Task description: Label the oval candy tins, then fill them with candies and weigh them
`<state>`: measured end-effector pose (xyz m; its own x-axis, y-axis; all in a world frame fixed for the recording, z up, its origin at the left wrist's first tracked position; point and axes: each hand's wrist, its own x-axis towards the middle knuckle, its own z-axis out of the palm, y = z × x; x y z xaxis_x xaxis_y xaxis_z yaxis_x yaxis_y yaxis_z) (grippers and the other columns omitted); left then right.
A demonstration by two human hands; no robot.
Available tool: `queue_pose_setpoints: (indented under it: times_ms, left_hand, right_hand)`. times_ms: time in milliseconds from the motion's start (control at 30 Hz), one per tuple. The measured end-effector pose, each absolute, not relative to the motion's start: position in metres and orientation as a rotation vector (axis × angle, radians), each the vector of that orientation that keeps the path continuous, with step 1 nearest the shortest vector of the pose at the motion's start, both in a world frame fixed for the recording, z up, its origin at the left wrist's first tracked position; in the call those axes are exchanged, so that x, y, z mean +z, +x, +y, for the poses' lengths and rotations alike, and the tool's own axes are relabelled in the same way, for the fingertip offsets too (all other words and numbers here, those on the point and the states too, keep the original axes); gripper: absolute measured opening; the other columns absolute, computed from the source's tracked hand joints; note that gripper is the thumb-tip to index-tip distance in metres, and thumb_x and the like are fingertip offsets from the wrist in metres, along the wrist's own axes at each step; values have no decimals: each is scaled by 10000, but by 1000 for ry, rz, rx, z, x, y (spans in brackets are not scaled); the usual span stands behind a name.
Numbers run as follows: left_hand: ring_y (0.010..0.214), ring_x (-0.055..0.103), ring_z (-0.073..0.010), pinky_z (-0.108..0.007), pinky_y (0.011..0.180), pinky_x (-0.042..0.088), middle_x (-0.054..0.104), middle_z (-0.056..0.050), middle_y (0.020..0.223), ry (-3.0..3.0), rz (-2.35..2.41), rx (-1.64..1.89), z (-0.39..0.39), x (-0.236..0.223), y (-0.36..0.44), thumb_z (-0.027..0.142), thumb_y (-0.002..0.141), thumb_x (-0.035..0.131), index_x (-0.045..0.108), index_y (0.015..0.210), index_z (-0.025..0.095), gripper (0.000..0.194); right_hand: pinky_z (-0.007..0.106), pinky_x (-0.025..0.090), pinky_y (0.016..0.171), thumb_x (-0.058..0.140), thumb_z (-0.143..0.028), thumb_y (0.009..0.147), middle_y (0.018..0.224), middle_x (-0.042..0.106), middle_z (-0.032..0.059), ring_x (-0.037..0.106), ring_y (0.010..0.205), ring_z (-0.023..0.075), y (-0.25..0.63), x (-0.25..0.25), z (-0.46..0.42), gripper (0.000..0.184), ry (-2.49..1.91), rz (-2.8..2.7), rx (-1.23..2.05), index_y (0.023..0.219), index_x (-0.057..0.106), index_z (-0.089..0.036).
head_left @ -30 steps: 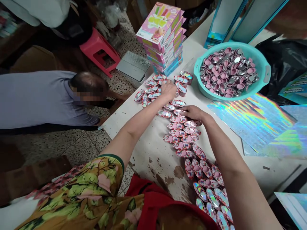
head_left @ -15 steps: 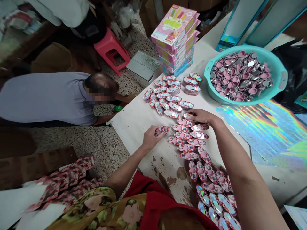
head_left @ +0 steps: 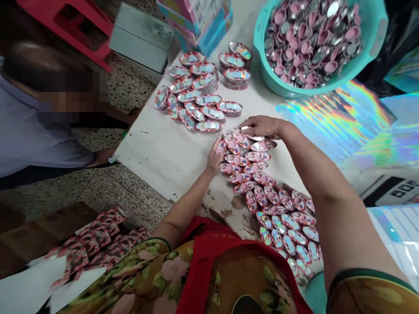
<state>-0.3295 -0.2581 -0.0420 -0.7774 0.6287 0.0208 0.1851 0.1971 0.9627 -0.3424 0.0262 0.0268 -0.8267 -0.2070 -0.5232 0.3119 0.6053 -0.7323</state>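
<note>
Several small oval pink-and-silver foil cups lie in overlapping rows down the white table. My left hand lies against the left side of the row's far end, fingers together and touching a cup. My right hand rests curled over the top cups at that same end, fingers pressing on them. A second cluster of the same cups lies further away.
A teal basin full of pink and silver cups stands at the far right. Holographic sheets lie to its near side. Stacked colourful boxes stand at the back. Another person bends low on the floor at left, by a red stool.
My left hand, which held a cup half a second ago, has moved right to the row's edge. My view has dipped down and closer. My right hand has stayed on the top cups.
</note>
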Motion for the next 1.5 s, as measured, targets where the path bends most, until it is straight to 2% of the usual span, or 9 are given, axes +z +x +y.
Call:
queue_pose_setpoints:
  times_ms: [333,500,600,800,867,1000,1233,1367,1500]
  left_hand:
    - [1467,431,-314,-491,1235,325,482,-120,1563,1117,1593,1647,-181,-65,-299,674,982,406,421,1535,227,712]
    - [1495,389,-319,-526,1246,286,445,-142,1584,1275,1539,1552,-127,-82,-270,719,982,331,370,1557,210,769]
    - [1532,320,-322,-526,1260,241,354,-168,1637,1349,1489,1429,-109,-84,-278,747,970,301,298,1586,195,827]
    - [1587,136,-350,-566,1268,188,160,-171,1706,1555,1772,1225,-229,-26,-282,886,828,394,134,1638,236,1071]
    - [1585,56,-414,-668,1237,159,164,-183,1703,1634,1995,1009,-290,-15,-255,891,756,524,295,1601,246,1088]
    - [1570,151,-428,-737,1186,164,425,-184,1595,1675,2094,701,-347,-29,-202,670,917,535,619,1393,295,612]
    - [1578,135,-405,-762,1180,13,435,-160,1596,1789,2142,663,-321,-29,-205,643,928,533,575,1442,336,600]
    - [1588,33,-410,-726,1208,-47,250,-158,1685,1979,1977,601,-324,2,-174,746,858,550,423,1553,287,842]
    - [1586,87,-395,-664,1240,-8,200,-155,1701,2212,1647,478,-300,5,-109,827,840,477,337,1591,276,942]
  right_hand:
    - [366,497,947,627,-468,895,1133,733,54,667,1012,211,-201,33,80,427,559,2338,-1182,1166,744,-160]
    - [329,455,948,341,-591,963,1249,697,148,656,1105,176,-133,37,83,744,783,2409,-1023,1256,646,21]
    - [381,424,1012,217,-661,936,1370,605,244,590,1253,239,-102,43,72,893,891,2593,-864,1195,626,90]
    - [505,451,1109,493,-585,987,1376,617,130,572,1305,276,19,80,-35,519,1462,3060,-844,1271,643,-177]
    - [533,484,1078,525,-532,983,1286,649,126,607,1234,277,73,86,-98,456,1771,3030,-819,1283,640,-209]
    - [538,525,990,479,-513,988,1214,638,146,607,1174,292,164,71,-217,454,2483,2709,-569,1285,632,-205]
    - [636,373,1133,744,-785,642,1579,276,248,315,1478,421,244,4,-296,1274,2450,2369,-882,1596,163,-173]
    - [635,225,1223,796,-811,536,1637,129,276,182,1546,425,264,-21,-295,1493,2338,2358,-1163,1608,4,-137]
    - [571,235,1248,854,-787,443,1623,147,276,214,1538,406,274,-33,-282,1587,2236,2398,-1307,1604,0,-121]
